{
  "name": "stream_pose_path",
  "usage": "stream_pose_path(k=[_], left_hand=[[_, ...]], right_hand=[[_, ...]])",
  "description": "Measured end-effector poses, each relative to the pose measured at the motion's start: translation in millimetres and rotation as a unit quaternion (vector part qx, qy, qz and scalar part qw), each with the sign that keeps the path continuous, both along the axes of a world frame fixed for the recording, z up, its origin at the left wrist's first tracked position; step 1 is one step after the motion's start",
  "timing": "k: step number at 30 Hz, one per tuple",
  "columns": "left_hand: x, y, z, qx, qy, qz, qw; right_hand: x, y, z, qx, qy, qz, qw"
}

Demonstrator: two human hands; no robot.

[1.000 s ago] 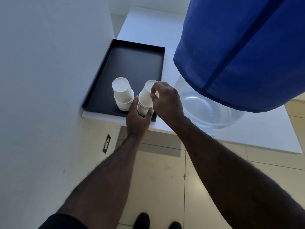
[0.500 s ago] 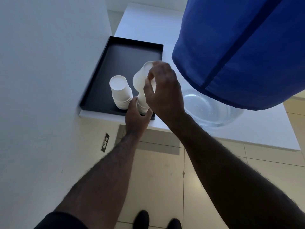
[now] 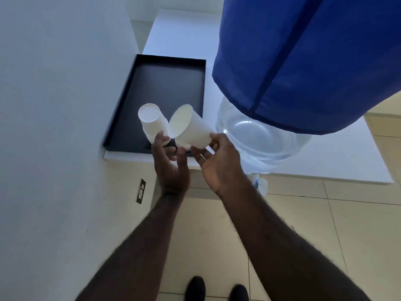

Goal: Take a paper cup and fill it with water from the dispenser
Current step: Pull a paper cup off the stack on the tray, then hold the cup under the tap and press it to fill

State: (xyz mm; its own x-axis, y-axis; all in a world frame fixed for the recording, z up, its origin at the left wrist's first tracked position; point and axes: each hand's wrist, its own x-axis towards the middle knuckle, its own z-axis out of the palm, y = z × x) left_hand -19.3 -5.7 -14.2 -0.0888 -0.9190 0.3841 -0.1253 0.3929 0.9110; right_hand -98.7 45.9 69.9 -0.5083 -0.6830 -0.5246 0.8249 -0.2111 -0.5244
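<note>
Now your right hand [image 3: 219, 164] is gripping a cup [image 3: 189, 130] by its base, tilted. Your left hand [image 3: 171, 164] is lying open under it, fingertips touching the stack [image 3: 153, 122] on the tray [image 3: 165, 83].

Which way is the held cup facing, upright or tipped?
Tipped: the paper cup in the right hand lies sideways, its empty mouth facing up-left.

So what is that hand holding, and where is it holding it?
The right hand holds one paper cup by its bottom end, fingers around the base. The left hand holds nothing.
</note>
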Motion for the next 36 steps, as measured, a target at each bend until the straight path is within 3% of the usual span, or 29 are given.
stream_pose_path(k=[3,7,9,11,12,14,15,17,27,32,36], left_hand=[[3.5,2.3,9.2,-0.020,0.019,-0.060,0.998],[3.6,8.2,11.0,-0.087,-0.097,-0.113,0.985],[3.7,12.7,7.5,-0.088,-0.146,-0.113,0.979],[5.1,18.4,1.1,-0.083,-0.187,-0.120,0.971],[7.0,20.8,-3.4,-0.086,-0.207,-0.127,0.966],[7.6,29.9,-12.8,-0.096,-0.234,-0.150,0.956],[8.4,34.4,-16.0,-0.095,-0.241,-0.161,0.952],[7.2,45.5,-20.8,-0.089,-0.259,-0.190,0.943],[-6.4,87.6,-34.8,-0.027,-0.352,-0.386,0.852],[-24.1,95.1,-26.8,-0.084,-0.365,-0.363,0.853],[-46.2,97.1,-17.2,-0.140,-0.363,-0.364,0.846]], right_hand=[[0.1,11.8,-26.3,0.016,-0.043,0.017,0.999],[0.8,30.0,-58.2,0.025,-0.046,0.077,0.996],[1.6,35.7,-71.2,0.048,-0.023,0.093,0.994],[2.3,41.5,-84.1,0.101,0.075,0.107,0.986],[3.0,46.5,-90.7,0.139,0.186,0.123,0.965],[3.5,64.0,-107.9,0.176,0.466,0.143,0.855],[5.0,71.3,-116.9,0.161,0.558,0.152,0.800],[6.5,86.6,-134.0,0.152,0.618,0.157,0.755],[-13.5,148.9,-186.6,0.267,0.531,0.123,0.795],[-35.7,164.2,-199.8,0.334,0.476,0.096,0.808],[-53.4,161.4,-196.8,0.328,0.457,0.077,0.823]])
